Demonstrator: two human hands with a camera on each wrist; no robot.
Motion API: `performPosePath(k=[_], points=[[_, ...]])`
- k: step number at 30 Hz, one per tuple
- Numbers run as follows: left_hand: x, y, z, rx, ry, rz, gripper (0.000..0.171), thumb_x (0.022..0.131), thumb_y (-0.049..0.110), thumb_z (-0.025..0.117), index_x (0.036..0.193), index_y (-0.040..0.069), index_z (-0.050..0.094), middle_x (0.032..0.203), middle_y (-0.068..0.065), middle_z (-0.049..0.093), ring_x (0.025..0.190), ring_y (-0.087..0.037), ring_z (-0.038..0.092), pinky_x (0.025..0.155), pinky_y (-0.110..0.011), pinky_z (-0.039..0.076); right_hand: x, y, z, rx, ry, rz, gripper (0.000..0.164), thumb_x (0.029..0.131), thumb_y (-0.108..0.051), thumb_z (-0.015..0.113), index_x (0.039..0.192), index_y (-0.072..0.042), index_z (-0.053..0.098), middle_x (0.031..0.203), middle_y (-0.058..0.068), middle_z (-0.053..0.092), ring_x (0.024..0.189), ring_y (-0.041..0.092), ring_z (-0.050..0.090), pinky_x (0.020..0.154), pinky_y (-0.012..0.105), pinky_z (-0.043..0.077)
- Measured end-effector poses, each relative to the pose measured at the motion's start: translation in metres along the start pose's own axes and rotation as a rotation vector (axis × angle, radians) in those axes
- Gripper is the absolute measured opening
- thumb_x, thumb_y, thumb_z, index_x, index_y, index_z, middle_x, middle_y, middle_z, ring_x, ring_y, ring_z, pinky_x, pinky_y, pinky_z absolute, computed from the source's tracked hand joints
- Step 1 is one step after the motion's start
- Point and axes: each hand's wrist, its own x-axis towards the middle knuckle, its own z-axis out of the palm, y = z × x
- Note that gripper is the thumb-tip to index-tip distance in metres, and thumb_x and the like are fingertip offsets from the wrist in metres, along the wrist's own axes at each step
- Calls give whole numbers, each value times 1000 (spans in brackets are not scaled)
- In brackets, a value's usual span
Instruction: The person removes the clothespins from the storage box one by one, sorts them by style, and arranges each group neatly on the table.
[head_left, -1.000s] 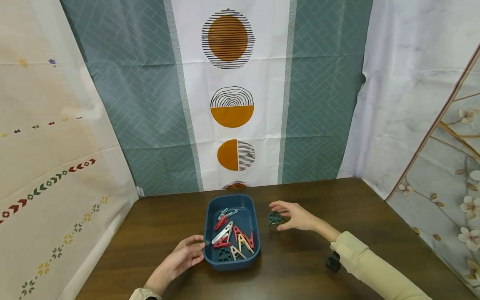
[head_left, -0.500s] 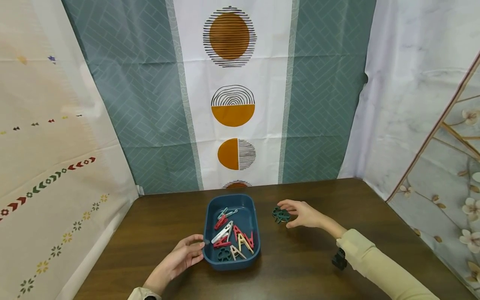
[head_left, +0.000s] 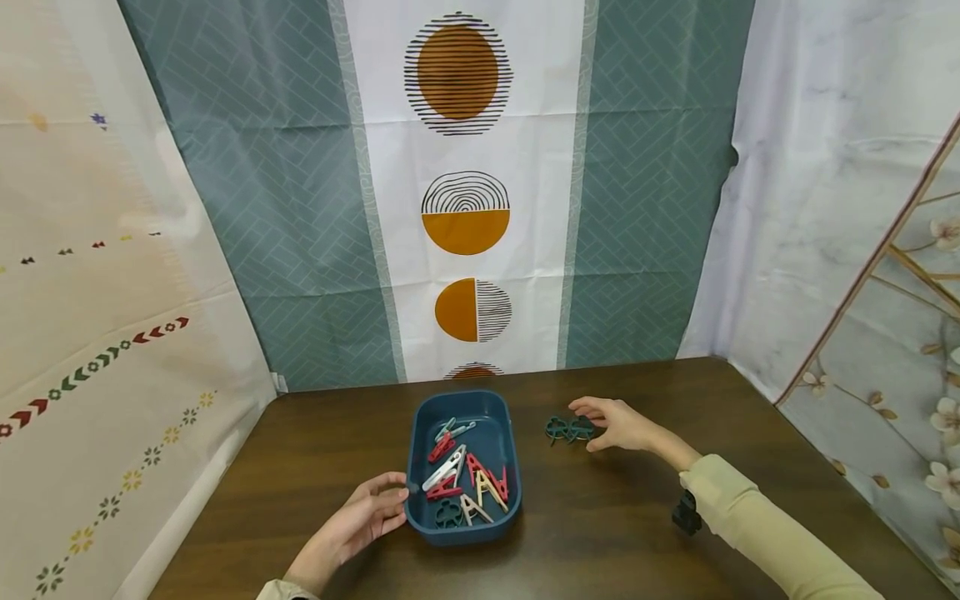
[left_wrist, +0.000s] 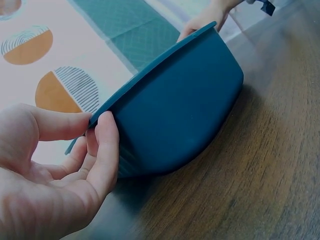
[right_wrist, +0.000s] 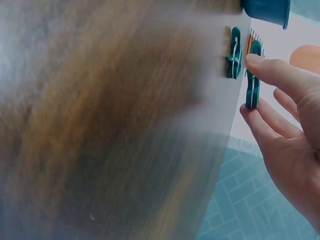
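Note:
My left hand (head_left: pixel 363 512) pinches the left rim of a blue plastic bin (head_left: pixel 465 537) between thumb and fingers, which the left wrist view shows close up (left_wrist: pixel 170 105). My right hand (head_left: pixel 622 425) is to the right of the bin. Its thumb and fingertips hold a dark green plant clip (right_wrist: pixel 254 80) by its ends. A second green plant clip (head_left: pixel 557 428) lies just left of the held one. Inside the bin are a white clothespin (head_left: pixel 444 468), several red clothespins (head_left: pixel 444 487), beige clothespins (head_left: pixel 474 508) and another green plant clip (head_left: pixel 449 513).
Everything stands on a dark wooden table (head_left: pixel 585 542). A patterned curtain (head_left: pixel 480 208) hangs behind its back edge, with fabric on both sides. Pale blue pegs (head_left: pixel 456 429) lie at the bin's far end. A black device (head_left: pixel 686 512) hangs at my right wrist.
My right hand has moved right with one green plant clip, so the two clips that overlapped now appear side by side. The left hand and bin have stayed in place.

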Motion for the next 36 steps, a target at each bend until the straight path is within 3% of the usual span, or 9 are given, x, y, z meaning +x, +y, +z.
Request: performPosePath(k=[19, 26, 36], points=[[-2, 0, 2, -13, -15, 0, 23, 99, 10, 49, 121, 6, 43, 88, 3, 65, 78, -5, 64, 78, -21, 55, 5, 20, -7, -41, -41, 33, 73, 75, 0, 79, 137, 7, 42, 138, 29, 48, 124, 46, 49, 99, 51, 47], [-2, -1, 1, -15, -11, 4, 23, 99, 10, 50, 121, 7, 43, 87, 4, 65, 77, -5, 64, 77, -21, 55, 11, 21, -5, -28, -64, 38, 79, 77, 4, 76, 143, 7, 33, 143, 31, 41, 129, 47, 43, 101, 53, 44], [-1, 0, 1, -15, -8, -2, 23, 99, 10, 51, 121, 7, 43, 86, 5, 64, 77, -5, 64, 78, -21, 55, 14, 14, -5, -47, -68, 58, 73, 78, 8, 72, 142, 7, 36, 146, 30, 39, 132, 48, 40, 103, 54, 42]])
